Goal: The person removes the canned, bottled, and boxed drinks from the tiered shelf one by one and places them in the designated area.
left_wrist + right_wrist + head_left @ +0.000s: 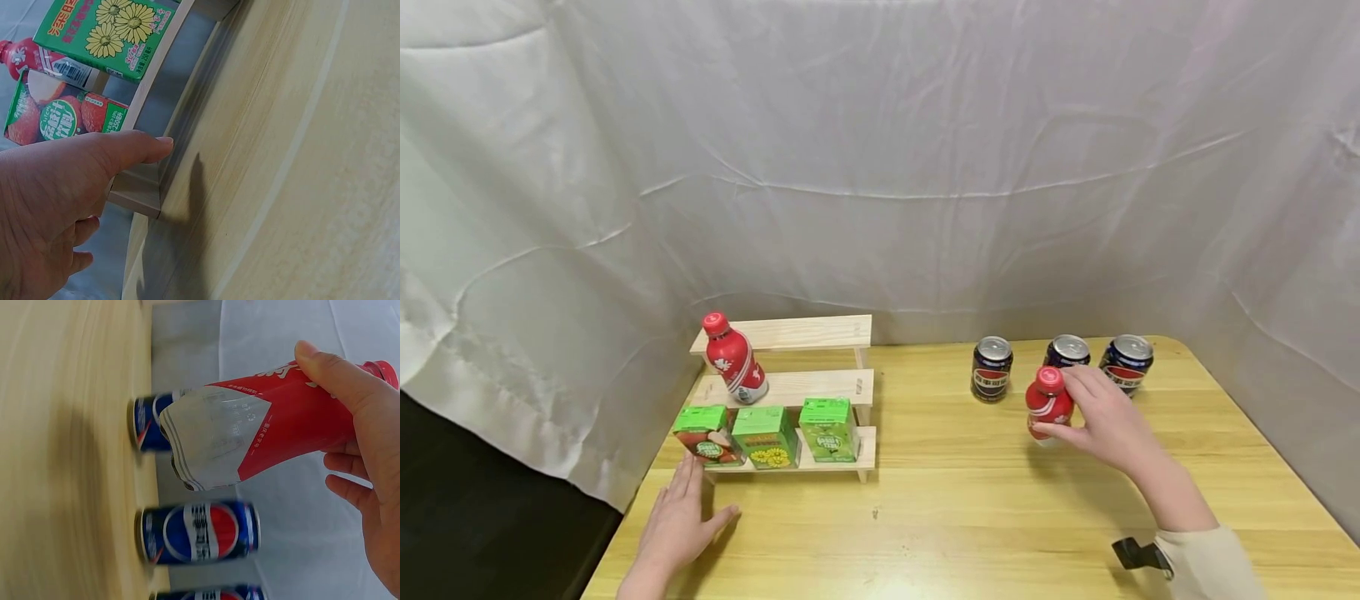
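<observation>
My right hand [1108, 421] grips a red plastic bottle [1049, 404] near its neck. In the right wrist view, the base of the bottle [206, 437] hangs clear of the table, with its pale lower part toward the wood. My left hand [676, 517] lies at the front left corner of the wooden tiered rack [867, 450], fingers straight and thumb spread. Three drink cartons stand on the lowest tier: a lychee one [707, 437], a chrysanthemum one [766, 437] and a light green one [829, 431]. Behind them, a second red bottle [735, 360] stands on the middle tier.
Three dark blue Pepsi cans stand toward the table's back right: a left can [992, 371], a middle can [1067, 351] partly hidden behind the held bottle, and a right can [1126, 362]. A grey curtain [925, 183] hangs around the wooden table [940, 517].
</observation>
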The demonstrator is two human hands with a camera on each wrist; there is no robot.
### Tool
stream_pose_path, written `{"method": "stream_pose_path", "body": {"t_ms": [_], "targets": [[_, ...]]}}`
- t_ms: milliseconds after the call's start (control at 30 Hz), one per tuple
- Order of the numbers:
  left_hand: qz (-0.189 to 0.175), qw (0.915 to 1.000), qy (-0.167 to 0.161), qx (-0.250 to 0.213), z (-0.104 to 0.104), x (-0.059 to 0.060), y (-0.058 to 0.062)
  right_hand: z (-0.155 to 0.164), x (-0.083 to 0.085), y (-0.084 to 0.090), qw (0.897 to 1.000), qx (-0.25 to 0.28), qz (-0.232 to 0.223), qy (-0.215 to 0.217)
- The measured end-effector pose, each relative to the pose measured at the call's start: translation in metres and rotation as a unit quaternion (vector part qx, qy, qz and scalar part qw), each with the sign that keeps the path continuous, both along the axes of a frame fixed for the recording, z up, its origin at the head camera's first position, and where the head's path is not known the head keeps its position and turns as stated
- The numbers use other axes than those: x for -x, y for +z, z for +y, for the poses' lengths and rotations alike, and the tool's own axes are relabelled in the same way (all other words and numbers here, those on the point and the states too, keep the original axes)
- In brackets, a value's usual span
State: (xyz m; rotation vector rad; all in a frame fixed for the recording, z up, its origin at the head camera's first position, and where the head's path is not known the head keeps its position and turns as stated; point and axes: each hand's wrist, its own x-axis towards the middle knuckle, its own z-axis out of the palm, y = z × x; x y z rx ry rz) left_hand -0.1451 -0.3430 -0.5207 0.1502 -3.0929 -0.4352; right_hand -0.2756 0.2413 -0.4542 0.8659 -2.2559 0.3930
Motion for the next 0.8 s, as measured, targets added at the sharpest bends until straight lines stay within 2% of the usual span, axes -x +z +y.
{"method": "stream_pose_path", "body": {"t_ms": [333,600,800], "targets": [[0.003,1.0000,-0.001,-0.002,0.000,-0.001,0.001,0.038,-0.002,-0.007,0.999,0.025,-0.028,-0.032],[-0.003,1.0000,0.000,-0.006,0.000,-0.001,0.002,0.055,-0.002,-0.016,0.996,0.025,-0.044,-0.069],[-0.003,1.0000,-0.001,-0.005,0.001,-0.001,0.002,0.062,-0.001,-0.020,0.990,0.041,-0.093,-0.094]]}}
